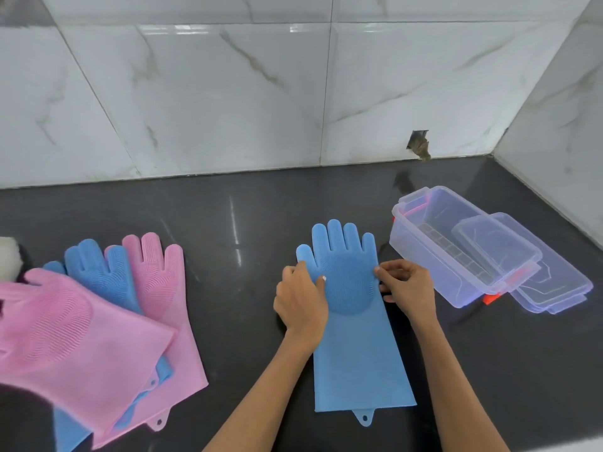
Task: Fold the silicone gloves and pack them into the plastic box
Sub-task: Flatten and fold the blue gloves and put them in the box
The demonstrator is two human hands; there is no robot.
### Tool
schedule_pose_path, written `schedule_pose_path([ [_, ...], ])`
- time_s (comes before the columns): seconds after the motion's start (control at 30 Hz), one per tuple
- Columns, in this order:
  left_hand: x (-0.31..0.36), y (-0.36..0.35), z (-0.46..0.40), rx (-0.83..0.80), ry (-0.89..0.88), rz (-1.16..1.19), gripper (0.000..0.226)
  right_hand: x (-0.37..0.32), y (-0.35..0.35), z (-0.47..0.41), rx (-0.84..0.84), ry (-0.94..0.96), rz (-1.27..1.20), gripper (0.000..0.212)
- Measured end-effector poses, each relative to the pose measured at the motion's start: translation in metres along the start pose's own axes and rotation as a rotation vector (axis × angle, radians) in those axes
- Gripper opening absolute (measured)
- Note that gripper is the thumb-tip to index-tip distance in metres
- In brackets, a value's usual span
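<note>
A blue silicone glove point(350, 321) lies flat and palm up on the dark counter, fingers pointing toward the wall. My left hand point(301, 296) pinches its left edge near the thumb. At the palm's right edge, my right hand point(406, 288) pinches the glove. A clear plastic box point(456, 246) stands open to the right of the glove, with its clear lid point(554, 288) lying beside it. At the left lies a pile of gloves: a pink one point(58, 337) on top, another blue one point(94, 269) and a second pink one point(166, 288) under it.
The dark counter point(244, 223) ends at a white marble-tiled wall point(228, 93) behind and on the right. A smaller clear tray point(492, 249) rests across the box. A white fluffy object point(8, 256) shows at the far left edge.
</note>
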State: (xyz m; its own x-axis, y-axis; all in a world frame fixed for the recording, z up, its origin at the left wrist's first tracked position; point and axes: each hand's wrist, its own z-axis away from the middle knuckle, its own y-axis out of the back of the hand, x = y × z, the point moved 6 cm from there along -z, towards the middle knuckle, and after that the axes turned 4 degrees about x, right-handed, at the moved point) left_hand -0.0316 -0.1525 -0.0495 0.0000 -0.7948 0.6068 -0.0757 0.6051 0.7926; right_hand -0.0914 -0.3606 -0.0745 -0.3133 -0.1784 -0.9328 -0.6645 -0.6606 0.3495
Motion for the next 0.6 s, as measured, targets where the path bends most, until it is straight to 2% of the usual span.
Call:
schedule_pose_path([
  [0.1,0.007,-0.004,-0.006,-0.002,-0.059,0.052,0.028,-0.003,-0.002,-0.004,0.034,0.012,0.025,0.01],
  [0.3,0.016,-0.006,-0.019,0.009,-0.131,0.055,0.018,-0.021,-0.009,-0.012,0.071,0.018,0.093,0.015],
  [0.4,0.008,0.002,-0.02,-0.012,-0.151,0.116,0.019,-0.032,-0.011,-0.002,0.176,0.106,0.337,0.014],
  [0.47,-0.008,0.017,-0.019,0.039,-0.133,0.108,0.027,-0.046,-0.02,0.015,0.267,0.23,0.449,0.011],
  [0.53,-0.034,0.039,-0.017,0.146,-0.076,0.007,0.035,-0.057,-0.046,0.032,0.218,0.326,0.43,0.008],
  [0.6,-0.065,0.063,-0.011,0.224,0.009,-0.098,0.036,-0.064,-0.082,0.047,0.077,0.385,0.384,0.006],
])
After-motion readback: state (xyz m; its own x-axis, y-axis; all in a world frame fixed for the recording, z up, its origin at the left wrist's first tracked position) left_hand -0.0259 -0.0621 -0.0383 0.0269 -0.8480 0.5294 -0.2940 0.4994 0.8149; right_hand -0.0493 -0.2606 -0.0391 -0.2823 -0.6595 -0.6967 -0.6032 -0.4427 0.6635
